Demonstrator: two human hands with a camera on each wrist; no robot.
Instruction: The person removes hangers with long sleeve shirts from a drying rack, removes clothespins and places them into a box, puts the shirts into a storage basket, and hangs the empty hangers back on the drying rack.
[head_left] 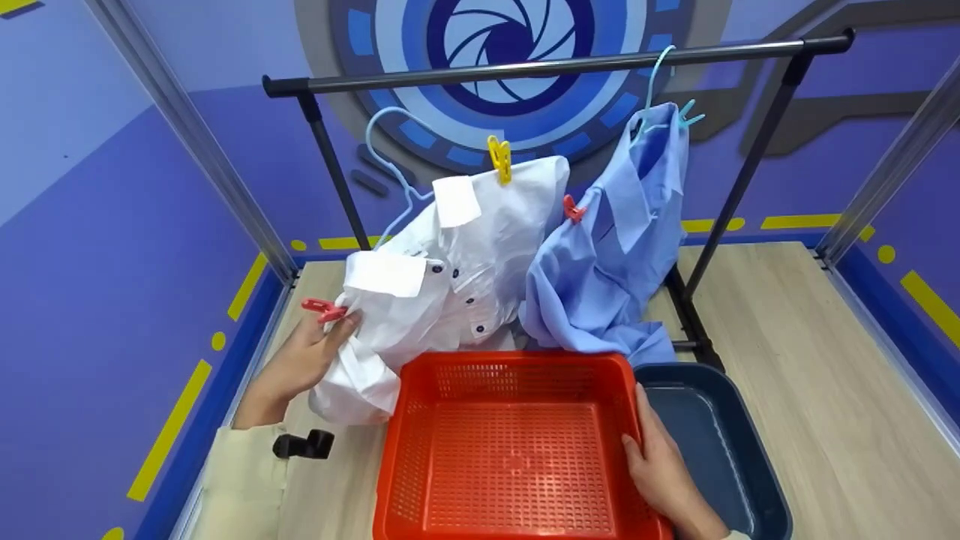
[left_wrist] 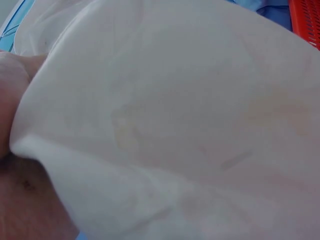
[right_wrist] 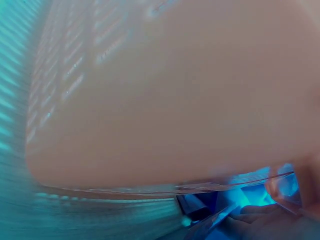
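Note:
My left hand (head_left: 304,356) pinches the shoulder of a white shirt (head_left: 495,232) beside a red clothespin (head_left: 324,309). In the left wrist view the white cloth (left_wrist: 165,110) covers most of the picture, with part of the hand at its left edge. A pale blue hanger (head_left: 409,187) pokes out behind the shirt, its hook below the rod, and a yellow clothespin (head_left: 499,159) is clipped on the far shoulder. My right hand (head_left: 664,465) grips the right rim of a red basket (head_left: 517,360), thumb on the inner side. The basket holds nothing.
A black rack's rod (head_left: 555,69) spans the back. From it hangs a blue shirt (head_left: 600,262) on a hanger, with a red clothespin (head_left: 574,209) and a teal clothespin (head_left: 688,114). A dark blue tub (head_left: 750,442) stands right of the basket, partly under it.

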